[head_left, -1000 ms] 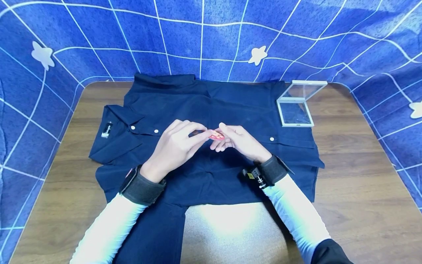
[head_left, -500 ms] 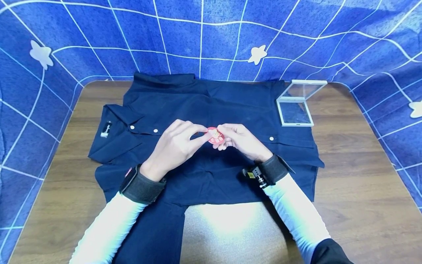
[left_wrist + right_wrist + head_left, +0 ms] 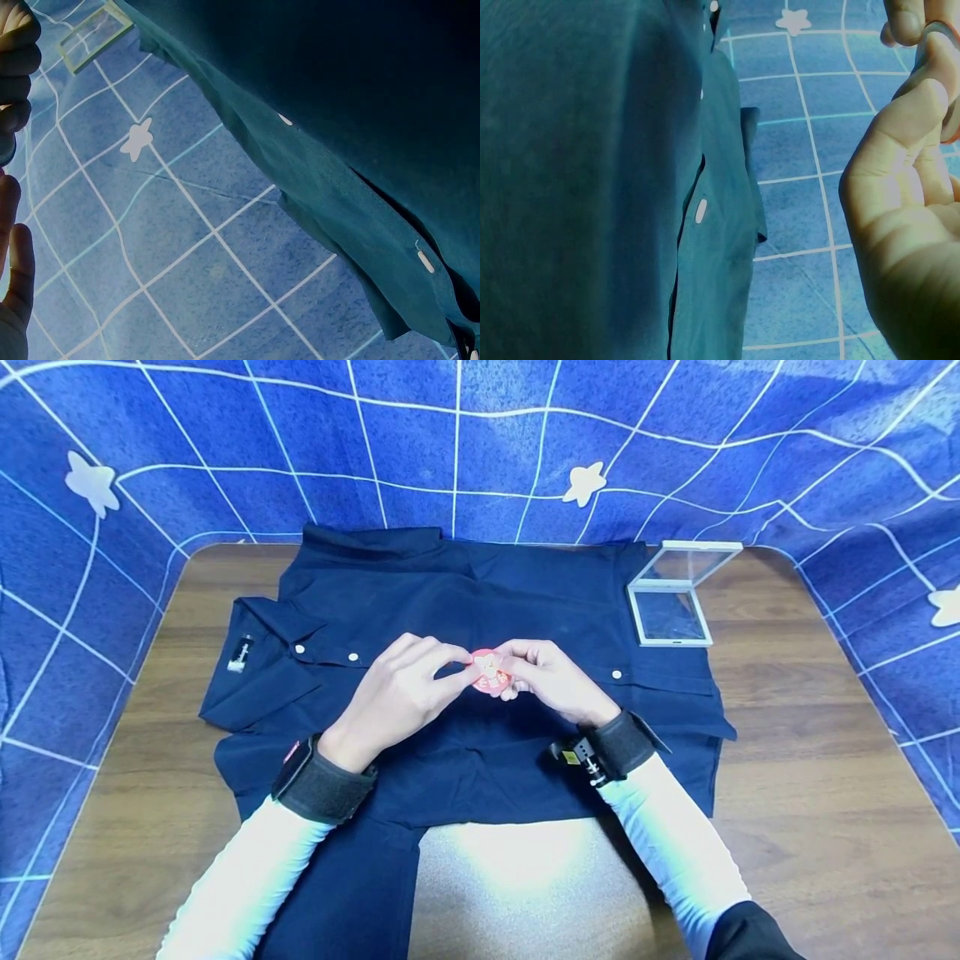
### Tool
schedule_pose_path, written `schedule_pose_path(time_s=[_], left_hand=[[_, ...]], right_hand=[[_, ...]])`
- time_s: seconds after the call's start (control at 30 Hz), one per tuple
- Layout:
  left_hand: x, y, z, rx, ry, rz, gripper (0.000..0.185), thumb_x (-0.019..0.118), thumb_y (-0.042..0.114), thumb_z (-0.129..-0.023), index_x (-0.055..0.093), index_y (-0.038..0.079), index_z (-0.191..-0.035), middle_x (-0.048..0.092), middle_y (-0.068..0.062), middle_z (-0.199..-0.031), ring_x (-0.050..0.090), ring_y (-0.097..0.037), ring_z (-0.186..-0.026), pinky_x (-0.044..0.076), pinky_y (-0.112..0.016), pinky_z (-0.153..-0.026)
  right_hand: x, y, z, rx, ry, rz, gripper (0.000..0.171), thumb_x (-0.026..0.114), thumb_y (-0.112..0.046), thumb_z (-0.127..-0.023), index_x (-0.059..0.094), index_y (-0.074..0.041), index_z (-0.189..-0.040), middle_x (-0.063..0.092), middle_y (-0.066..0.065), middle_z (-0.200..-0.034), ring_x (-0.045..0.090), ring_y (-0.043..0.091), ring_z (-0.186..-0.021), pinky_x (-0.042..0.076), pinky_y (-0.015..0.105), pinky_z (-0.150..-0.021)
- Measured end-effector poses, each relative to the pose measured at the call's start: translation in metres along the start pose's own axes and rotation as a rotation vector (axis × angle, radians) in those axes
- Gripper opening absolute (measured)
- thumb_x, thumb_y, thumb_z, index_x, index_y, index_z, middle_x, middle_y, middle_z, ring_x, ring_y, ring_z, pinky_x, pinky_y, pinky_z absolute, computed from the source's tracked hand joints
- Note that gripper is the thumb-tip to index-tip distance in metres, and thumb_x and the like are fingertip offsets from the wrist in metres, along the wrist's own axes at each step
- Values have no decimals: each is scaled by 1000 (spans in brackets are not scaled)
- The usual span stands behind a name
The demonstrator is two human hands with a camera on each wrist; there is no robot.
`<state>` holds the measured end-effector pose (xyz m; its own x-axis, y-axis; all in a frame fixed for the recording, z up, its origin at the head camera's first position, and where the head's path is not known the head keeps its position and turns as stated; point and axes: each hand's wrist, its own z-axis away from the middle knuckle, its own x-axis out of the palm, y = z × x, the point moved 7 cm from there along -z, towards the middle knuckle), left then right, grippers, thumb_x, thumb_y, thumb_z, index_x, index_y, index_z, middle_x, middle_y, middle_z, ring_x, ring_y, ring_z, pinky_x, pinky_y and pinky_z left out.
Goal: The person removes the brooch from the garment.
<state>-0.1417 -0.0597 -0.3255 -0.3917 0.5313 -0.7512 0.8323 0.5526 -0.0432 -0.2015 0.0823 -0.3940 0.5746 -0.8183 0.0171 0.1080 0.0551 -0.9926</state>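
Observation:
A small round red badge (image 3: 490,671) is held above a dark navy shirt (image 3: 465,610) spread on the wooden table (image 3: 810,760). My left hand (image 3: 405,689) pinches the badge's left edge between thumb and fingers. My right hand (image 3: 543,677) pinches its right edge, fingers curled behind it. In the right wrist view the right hand (image 3: 911,217) fills the right side, with the badge's red rim (image 3: 951,90) at the edge and the shirt (image 3: 592,180) to the left. The left wrist view shows the shirt (image 3: 337,112) and only fingertips (image 3: 16,52) at the left edge.
An open clear square case (image 3: 675,597) with a white frame sits on the shirt's far right corner. A blue cloth backdrop (image 3: 480,443) with white grid lines and stars surrounds the table. Bare wood lies to the left and right of the shirt.
The badge has turned from nearly edge-on to face up towards me, and both hands have closed in on it. The arms have stayed in place.

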Motion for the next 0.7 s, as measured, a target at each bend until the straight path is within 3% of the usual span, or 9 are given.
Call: schedule_pose_path(time_s=[0.37, 0.7], left_hand=[[0, 0, -1, -10, 6, 33, 16, 66, 9, -92, 75, 10, -105, 69, -6, -98, 62, -24, -84, 45, -34, -70], [0, -14, 2, -109, -60, 52, 30, 72, 8, -86, 71, 9, -116, 70, -9, -102, 64, -26, -91, 50, -37, -78]], right_hand=[[0, 0, 1, -5, 3, 3, 24, 44, -2, -101, 56, 16, -113, 63, -4, -75, 57, 10, -65, 48, 21, -63], [-3, 3, -1, 2, 35, 23, 25, 46, -4, -101, 57, 15, -114, 64, -3, -79, 60, 9, -65, 49, 19, -65]])
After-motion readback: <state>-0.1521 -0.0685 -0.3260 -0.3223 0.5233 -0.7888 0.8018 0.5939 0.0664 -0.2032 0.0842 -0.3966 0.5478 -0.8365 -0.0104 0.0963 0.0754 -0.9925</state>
